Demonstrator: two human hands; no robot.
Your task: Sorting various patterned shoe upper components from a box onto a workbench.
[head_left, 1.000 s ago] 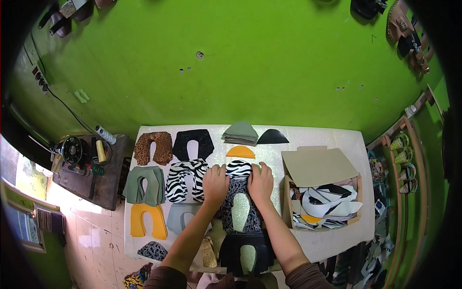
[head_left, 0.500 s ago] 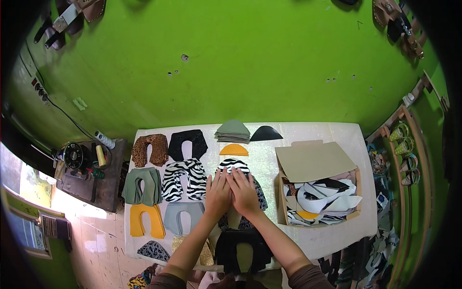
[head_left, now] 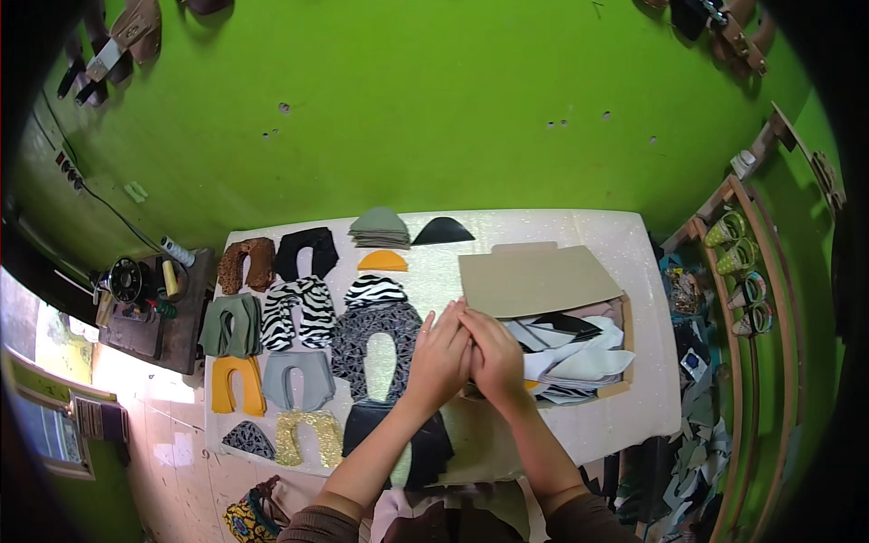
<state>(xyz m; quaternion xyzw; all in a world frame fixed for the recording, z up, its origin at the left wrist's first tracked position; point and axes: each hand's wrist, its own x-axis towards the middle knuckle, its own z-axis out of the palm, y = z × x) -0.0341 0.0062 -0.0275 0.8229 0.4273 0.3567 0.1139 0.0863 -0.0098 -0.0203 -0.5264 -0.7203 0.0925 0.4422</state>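
Observation:
My left hand (head_left: 439,357) and my right hand (head_left: 495,353) meet over the table, at the left side of an open cardboard box (head_left: 614,395). The left fingers stretch forward, somewhat apart. Against them, the right fingers are bent and pressed together; what they hold, if anything, is hidden. Left of my hands lies a grey-and-black patterned horseshoe-shaped piece (head_left: 356,348). A zebra-striped half-round piece (head_left: 375,290) sits just beyond it, and black horseshoe-shaped pieces (head_left: 429,452) are at the near edge, partly under my left forearm.
Stacks of horseshoe-shaped pieces in zebra print (head_left: 279,312), green (head_left: 217,328), yellow (head_left: 222,387), grey (head_left: 282,385) and gold glitter (head_left: 288,441) fill the table's left. Green half-rounds (head_left: 379,226) lie at the back. A wooden rack (head_left: 738,380) with sandals stands right.
My hands have lifted off the zebra half-round piece and moved right toward the box, coming together. The patterned horseshoe piece is now uncovered. The whole view has shifted.

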